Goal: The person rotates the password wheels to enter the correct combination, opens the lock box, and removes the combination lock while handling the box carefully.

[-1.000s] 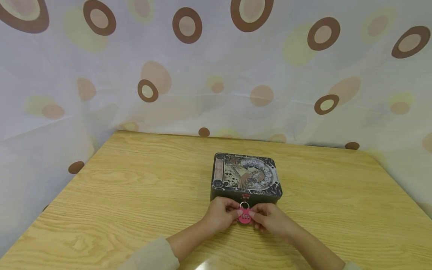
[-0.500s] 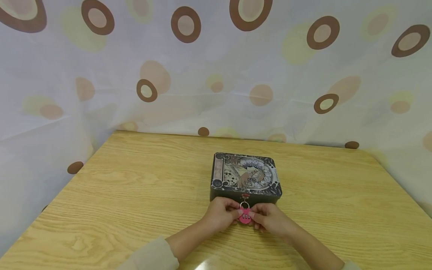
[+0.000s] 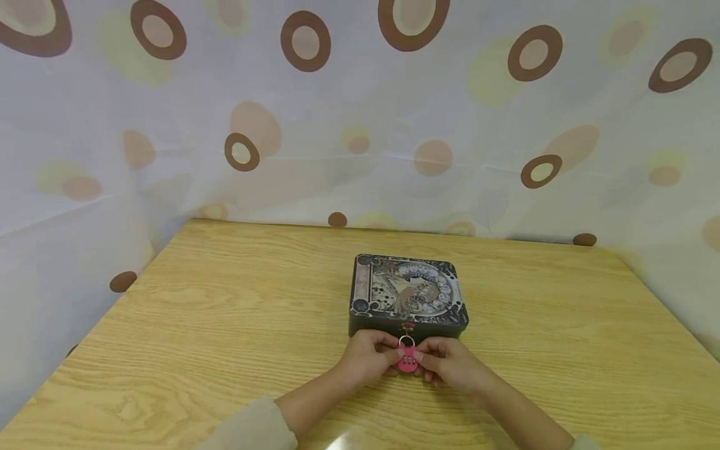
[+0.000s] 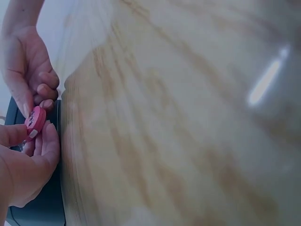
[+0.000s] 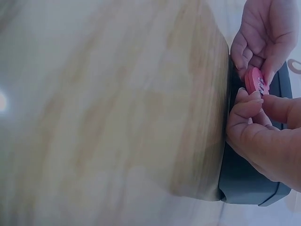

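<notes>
- Little moved: view slips slightly; left hand [image 3: 365, 359], right hand [image 3: 453, 366], pink padlock [image 3: 407, 367] hold position.
- Both pinch the padlock, at the box's [image 3: 407, 287] six o'clock.
- Step, apparently: working dials [image 3: 409, 360]; next calls for steady hold, light turning.

The box [image 3: 409, 289] sits on the table [image 3: 236, 312] before a sheet [image 3: 349, 94], with the lock [image 3: 407, 365] in front, between the left hand [image 3: 367, 359] and the right hand [image 3: 452, 365].

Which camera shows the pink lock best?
The head view: the pink lock faces the camera, showing its dials and metal loop in front of the box. Both wrist views show it tilted, held between the left hand and right hand, its loop hard to see.
</notes>
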`<state>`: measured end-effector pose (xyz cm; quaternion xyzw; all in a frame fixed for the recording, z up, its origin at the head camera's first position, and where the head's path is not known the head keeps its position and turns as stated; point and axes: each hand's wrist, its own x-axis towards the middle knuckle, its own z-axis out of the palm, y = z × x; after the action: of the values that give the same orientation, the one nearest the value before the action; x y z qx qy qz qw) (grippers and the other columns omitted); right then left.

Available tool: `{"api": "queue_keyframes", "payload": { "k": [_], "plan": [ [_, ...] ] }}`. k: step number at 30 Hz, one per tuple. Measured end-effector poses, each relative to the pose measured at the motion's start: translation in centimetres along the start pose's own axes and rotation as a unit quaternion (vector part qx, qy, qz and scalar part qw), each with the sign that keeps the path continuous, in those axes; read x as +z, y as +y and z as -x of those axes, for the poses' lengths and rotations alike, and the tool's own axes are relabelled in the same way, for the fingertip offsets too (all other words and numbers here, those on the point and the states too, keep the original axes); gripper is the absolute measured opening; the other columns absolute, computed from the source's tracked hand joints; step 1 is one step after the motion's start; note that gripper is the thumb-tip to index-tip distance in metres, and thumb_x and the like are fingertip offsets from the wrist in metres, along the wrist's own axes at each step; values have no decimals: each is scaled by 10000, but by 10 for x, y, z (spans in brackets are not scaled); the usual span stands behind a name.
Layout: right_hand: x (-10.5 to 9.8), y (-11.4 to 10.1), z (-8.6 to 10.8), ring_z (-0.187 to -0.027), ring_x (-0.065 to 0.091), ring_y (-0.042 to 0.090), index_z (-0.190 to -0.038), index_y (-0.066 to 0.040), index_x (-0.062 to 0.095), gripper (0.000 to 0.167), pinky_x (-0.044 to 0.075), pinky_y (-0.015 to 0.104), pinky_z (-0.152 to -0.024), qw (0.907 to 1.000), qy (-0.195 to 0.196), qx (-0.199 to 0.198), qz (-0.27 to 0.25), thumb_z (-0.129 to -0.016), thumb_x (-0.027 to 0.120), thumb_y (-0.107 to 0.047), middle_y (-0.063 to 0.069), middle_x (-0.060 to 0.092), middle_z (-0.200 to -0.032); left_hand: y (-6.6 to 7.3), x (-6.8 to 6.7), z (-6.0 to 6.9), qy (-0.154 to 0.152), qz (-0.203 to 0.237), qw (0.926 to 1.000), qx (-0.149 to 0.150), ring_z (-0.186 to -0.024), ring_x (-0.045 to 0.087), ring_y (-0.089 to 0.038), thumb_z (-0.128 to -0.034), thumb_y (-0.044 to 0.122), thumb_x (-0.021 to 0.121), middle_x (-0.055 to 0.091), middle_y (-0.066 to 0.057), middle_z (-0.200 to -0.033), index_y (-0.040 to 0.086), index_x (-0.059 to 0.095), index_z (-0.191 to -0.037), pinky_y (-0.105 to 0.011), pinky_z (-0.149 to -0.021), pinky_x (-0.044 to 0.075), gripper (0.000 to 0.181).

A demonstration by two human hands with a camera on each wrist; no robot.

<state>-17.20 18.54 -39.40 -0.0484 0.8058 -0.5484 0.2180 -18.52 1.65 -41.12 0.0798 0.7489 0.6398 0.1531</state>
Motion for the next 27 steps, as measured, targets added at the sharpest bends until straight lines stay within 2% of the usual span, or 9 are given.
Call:
{"api": "queue_keyframes", "payload": {
  "k": [10,19,27],
  "plan": [
    [0,2,0,-616,480,85,-949,85,559,207,417,185,-513,10000,61,-32,-35,-937,504,-114,-30,535,-680,-2,1,0,-92,129,9999,31,-637,617,-135,-799,-57,639,654,-175,-784,-138,616,-932,-289,-605,590,157],
    [1,2,0,-620,476,88,-956,82,560,193,419,186,-515,9999,78,-10,-76,-939,499,-100,-20,553,-699,0,2,0,22,103,9999,-49,-609,615,-134,-863,8,605,660,-184,-789,-138,616,-946,-286,-578,585,169],
    [1,1,0,-618,476,84,-953,86,553,192,421,184,-523,9999,22,-25,-133,-940,492,-96,-27,545,-688,2,1,2,-85,109,9999,-30,-616,597,-120,-808,-38,637,649,-167,-773,-140,615,-936,-278,-593,586,165]
  ]
}}
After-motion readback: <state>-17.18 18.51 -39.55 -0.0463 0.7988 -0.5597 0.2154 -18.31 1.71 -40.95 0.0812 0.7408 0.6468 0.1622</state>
